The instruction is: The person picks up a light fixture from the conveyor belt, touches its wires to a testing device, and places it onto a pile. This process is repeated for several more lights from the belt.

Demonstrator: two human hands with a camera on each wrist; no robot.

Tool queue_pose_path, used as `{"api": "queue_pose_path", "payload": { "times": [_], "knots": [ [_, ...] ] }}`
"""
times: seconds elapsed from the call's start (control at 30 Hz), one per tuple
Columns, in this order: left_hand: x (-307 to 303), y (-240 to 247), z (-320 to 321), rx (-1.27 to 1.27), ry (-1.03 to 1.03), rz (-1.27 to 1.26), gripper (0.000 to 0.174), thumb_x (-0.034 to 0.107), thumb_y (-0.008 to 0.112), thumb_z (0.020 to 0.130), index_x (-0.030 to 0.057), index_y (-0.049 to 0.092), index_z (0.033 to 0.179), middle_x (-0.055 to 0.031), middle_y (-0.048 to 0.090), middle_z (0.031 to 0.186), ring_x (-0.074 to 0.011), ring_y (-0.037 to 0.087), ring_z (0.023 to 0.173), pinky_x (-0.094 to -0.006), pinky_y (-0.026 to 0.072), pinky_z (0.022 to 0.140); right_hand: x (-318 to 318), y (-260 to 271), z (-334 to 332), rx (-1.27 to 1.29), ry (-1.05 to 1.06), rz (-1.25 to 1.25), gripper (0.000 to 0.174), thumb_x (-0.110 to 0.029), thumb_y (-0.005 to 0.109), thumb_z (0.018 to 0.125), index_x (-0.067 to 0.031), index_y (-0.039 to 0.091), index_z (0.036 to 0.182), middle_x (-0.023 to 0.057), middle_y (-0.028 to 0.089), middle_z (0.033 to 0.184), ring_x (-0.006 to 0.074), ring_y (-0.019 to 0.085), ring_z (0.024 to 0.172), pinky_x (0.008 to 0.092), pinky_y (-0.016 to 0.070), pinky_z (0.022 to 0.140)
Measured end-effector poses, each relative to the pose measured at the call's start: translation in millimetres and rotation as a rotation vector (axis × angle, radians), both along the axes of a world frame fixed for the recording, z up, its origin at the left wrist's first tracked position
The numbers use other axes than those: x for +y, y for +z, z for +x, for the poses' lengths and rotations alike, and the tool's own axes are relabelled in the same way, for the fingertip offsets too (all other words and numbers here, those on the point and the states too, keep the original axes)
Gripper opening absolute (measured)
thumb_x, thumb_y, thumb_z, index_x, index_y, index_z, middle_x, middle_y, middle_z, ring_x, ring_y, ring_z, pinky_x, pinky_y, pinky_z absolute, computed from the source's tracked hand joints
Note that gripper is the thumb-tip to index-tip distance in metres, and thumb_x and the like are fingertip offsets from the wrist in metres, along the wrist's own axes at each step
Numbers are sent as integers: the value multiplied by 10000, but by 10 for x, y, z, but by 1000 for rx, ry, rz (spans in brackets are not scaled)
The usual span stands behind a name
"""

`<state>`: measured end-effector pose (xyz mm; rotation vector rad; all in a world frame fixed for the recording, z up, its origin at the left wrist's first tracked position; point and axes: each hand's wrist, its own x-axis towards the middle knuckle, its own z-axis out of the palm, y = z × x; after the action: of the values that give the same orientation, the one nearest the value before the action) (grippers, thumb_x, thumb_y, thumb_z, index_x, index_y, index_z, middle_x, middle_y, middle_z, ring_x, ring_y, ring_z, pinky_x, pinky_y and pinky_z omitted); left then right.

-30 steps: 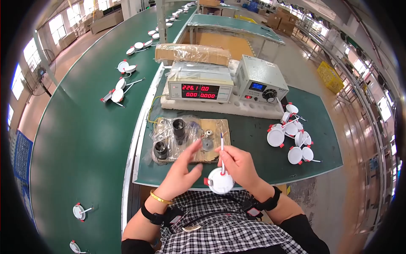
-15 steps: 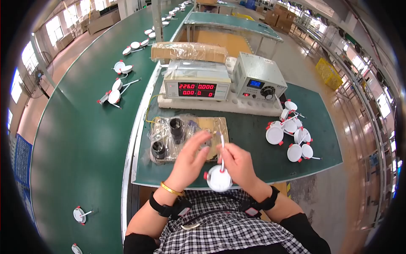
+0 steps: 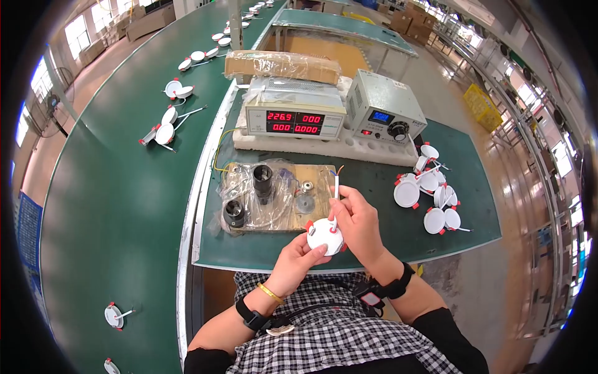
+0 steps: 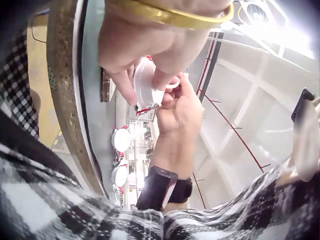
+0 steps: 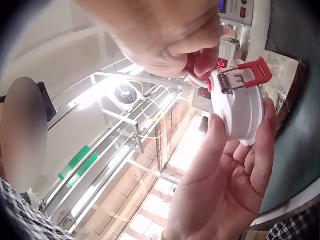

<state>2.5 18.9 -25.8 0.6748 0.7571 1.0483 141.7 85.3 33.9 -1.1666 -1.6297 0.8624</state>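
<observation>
The left hand pinched a round, smooth white lamp with red-tabbed spring clips above the green tabletop's front edge. The right hand's curled fingers gripped its slim white cable. Green surface separated them from similar white lamps; a film-wrapped board with black cylindrical sockets stood just beyond.

Smooth white plastic lamp (red clips glossy).
</observation>
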Motion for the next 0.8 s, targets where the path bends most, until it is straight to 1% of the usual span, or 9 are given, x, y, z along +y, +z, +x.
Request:
{"api": "queue_pose_path", "payload": {
  "times": [0.03,0.1,0.13,0.2,0.23,0.3,0.4,0.5,0.8],
  "knots": [
    [-3,-5,5,-4,-1,-2,417,112,547,954,-28,414,1325,-103,557,1254,-179,574,1122,-324,512,934,10,2,15,-4,-1,-2,178,-103,546,942,21,620,1047,17,601,656,32,513,553,222,427,494],
    [-14,-15,14,74,-71,19,392,132,536,963,-29,435,1305,-110,565,1239,-183,591,1096,-331,522,922,42,-8,39,-186,-25,11,148,-143,575,912,-4,625,929,142,620,665,260,607,556,340,469,533],
    [-13,-30,21,72,-71,18,392,132,536,963,-29,435,1305,-110,565,1239,-183,591,1096,-331,522,922,51,-42,36,-188,-26,9,148,-143,575,912,-4,625,929,142,620,665,260,607,556,340,469,533],
    [15,-71,38,-11,-95,-30,383,179,556,961,-23,457,1271,-110,587,1196,-188,616,1045,-316,537,894,91,-135,26,-357,-42,80,175,-187,569,890,-27,629,853,173,614,683,347,611,612,405,478,553],
    [33,-74,39,-14,-88,-24,383,179,556,961,-23,457,1271,-110,587,1196,-188,616,1045,-316,537,894,112,-159,19,-360,-37,87,175,-187,569,890,-27,629,853,173,614,683,347,611,612,405,478,553],
    [66,-81,34,-114,-201,-153,361,167,500,984,-18,425,1284,-144,568,1226,-246,597,1106,-339,526,922,160,-198,9,-637,-55,99,202,-211,563,861,-47,634,767,161,628,687,353,623,640,441,487,571],
    [88,-148,84,-148,-148,-103,355,155,499,982,-8,414,1286,-153,568,1225,-266,597,1110,-338,520,931,253,-216,15,-812,-6,102,207,-217,560,839,-59,645,736,153,636,689,346,632,648,448,501,589],
    [110,-153,134,-174,-133,-83,360,145,516,975,-14,428,1285,-147,563,1234,-242,602,1095,-325,517,934,331,-177,-21,-925,23,77,203,-214,563,829,-66,653,723,144,644,686,342,641,656,446,512,602],
    [183,-109,107,-164,-144,-153,378,187,506,983,-29,434,1284,-136,555,1252,-241,617,1068,-327,518,927,427,-138,-73,-1032,65,73,179,-200,590,805,-66,669,716,149,653,685,338,657,660,436,530,607]
  ]
}}
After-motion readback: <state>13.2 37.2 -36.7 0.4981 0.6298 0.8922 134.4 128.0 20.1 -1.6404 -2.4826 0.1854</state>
